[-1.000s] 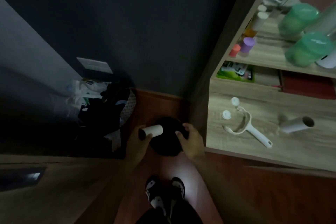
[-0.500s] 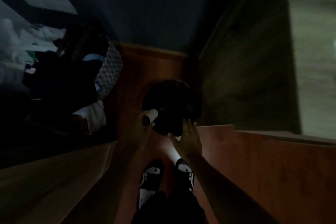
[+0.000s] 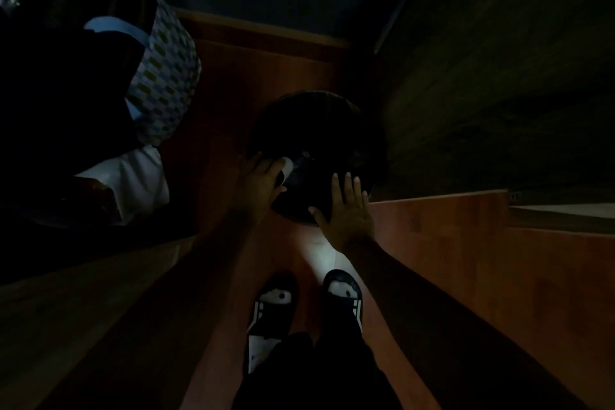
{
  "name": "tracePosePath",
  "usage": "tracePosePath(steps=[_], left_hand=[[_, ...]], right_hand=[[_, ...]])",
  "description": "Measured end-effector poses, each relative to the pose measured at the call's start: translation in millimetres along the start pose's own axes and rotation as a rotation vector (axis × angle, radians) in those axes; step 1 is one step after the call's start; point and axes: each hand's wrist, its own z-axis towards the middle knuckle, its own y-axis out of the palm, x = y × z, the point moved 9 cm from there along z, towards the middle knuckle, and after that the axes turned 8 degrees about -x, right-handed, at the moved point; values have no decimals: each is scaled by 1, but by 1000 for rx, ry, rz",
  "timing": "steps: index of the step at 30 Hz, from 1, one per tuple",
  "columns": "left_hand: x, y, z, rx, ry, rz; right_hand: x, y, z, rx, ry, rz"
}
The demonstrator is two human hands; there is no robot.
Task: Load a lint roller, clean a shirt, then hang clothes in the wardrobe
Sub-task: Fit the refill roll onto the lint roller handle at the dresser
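The left hand is seen curled around a pale roll, of which only a small light end shows between the fingers, at the near-left rim of a dark round bin. The right hand is laid flat with fingers spread apart on the bin's near edge, at about four o'clock from the left hand, nothing being gripped in it. The bin is set on a reddish wooden floor close to the corner of a dark wall. At six o'clock from the hands, two black-and-white shoes are planted on the floor. At ten o'clock, a patterned bag stuffed with dark and light clothes is found. Little else can be told in the dim light.
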Motion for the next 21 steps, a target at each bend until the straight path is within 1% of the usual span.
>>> tracePosePath(steps=[4, 5, 8, 9, 10, 13, 17, 21], left_hand=[[-2, 9, 9, -102, 28, 126], [-3, 9, 12, -106, 43, 157], [-3, -2, 6, -1, 22, 179], [-2, -4, 1, -2, 12, 170], [-2, -9, -4, 34, 0, 181], [-5, -25, -20, 16, -11, 189], [-5, -81, -50, 3, -49, 126], [4, -173, -87, 77, -98, 73]], right_hand=[[0, -1, 0, 10, 1, -11], [-1, -1, 1, 8, 2, -9], [-1, -2, -1, -13, 8, -5], [0, -4, -3, -14, 13, -6], [0, -6, -6, -17, 17, -7], [-4, -21, -21, -17, 18, -7], [-20, -64, -52, -46, 23, 18], [-62, -145, -91, -13, -15, 23]])
